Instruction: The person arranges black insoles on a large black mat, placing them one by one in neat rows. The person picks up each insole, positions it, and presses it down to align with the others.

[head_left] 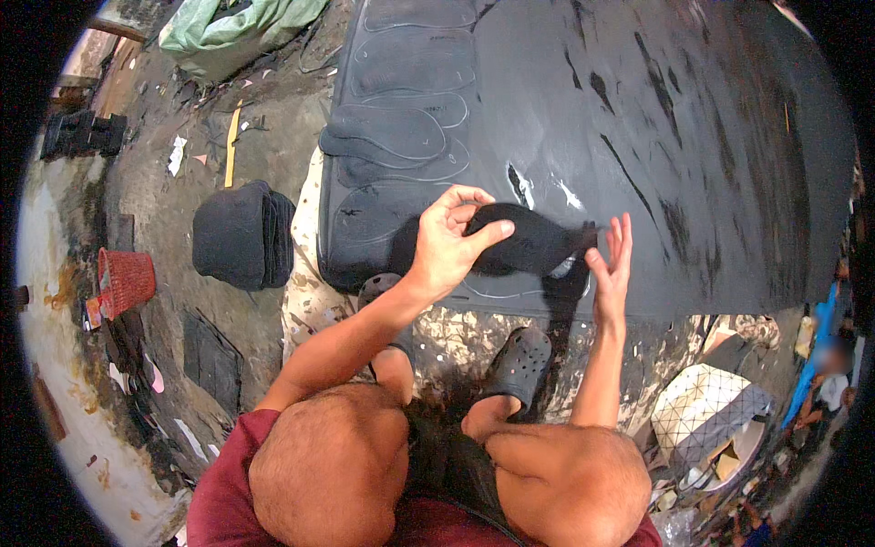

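My left hand (453,239) is closed on a black sole-shaped piece (529,239), its thumb on top near the left end. The piece is held over a large black sheet (711,182). Just past its right end, my right hand (611,273) is upright with fingers stretched out, holding nothing; whether it touches the piece I cannot tell. Sole outlines (415,59) are drawn down the sheet's left side. A loose sole-shaped piece (387,132) lies across some of them, its end over the sheet's left edge.
Left of the sheet stands a stack of black pieces (239,235). Farther left is a red basket (128,281), and a green sack (228,41) lies at the far left. Near right, a white patterned bag (706,410) sits in a tub. A person (829,365) is at the right rim.
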`<state>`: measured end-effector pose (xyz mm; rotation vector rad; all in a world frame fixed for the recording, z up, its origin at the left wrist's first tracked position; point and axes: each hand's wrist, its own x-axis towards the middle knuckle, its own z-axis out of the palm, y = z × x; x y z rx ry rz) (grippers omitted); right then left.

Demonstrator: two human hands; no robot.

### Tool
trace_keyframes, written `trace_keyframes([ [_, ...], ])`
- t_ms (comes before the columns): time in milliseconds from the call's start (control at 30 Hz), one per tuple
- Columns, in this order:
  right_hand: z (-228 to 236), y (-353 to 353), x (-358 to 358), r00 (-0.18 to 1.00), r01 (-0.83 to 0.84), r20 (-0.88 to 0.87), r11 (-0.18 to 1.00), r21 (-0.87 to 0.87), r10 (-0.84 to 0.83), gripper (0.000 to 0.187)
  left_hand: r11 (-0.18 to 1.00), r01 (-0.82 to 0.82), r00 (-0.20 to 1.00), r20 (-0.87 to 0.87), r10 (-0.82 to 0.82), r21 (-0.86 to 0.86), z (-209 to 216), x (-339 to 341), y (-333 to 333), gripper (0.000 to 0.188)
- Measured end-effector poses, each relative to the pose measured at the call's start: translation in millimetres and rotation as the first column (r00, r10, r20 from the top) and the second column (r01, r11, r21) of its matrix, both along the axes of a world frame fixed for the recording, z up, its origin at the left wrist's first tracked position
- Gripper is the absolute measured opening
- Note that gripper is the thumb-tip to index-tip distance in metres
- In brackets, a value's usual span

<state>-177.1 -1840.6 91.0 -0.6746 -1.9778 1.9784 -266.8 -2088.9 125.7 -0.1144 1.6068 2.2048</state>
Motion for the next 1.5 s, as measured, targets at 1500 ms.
trace_keyframes([
  [1500, -79.9, 48.1, -48.2, 0.966, -0.185, 0.227, 0.94, 0.286, 0.121, 0.036, 0.618, 0.073, 0.993, 0.002, -0.115, -0.783, -110.0, -30.8, -21.1, 0.032],
])
